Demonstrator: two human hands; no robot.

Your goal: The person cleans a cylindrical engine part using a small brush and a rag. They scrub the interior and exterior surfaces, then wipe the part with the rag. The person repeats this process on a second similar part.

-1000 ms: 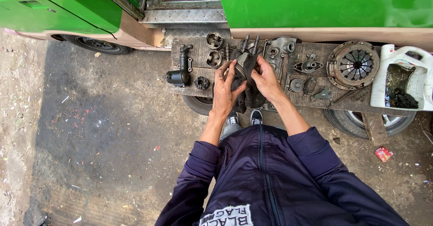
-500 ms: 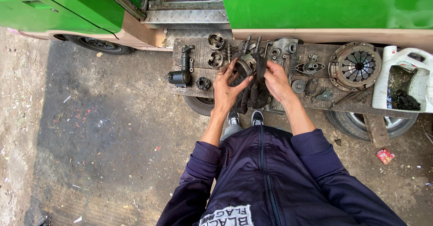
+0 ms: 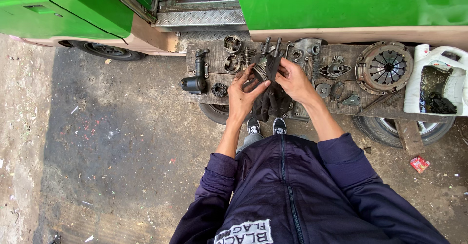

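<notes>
Hands (image 3: 265,85) gripping round metal part (image 3: 257,73) and dark rag (image 3: 273,100) — cut-open white jug (image 3: 435,81) holding black pieces (image 3: 435,103)

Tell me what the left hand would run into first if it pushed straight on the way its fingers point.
The left hand points up and to the right, and already touches the round metal part wrapped in the dark rag. Past that, probably the upright valve-like pieces at the board's far edge, though depth is unclear.
</notes>
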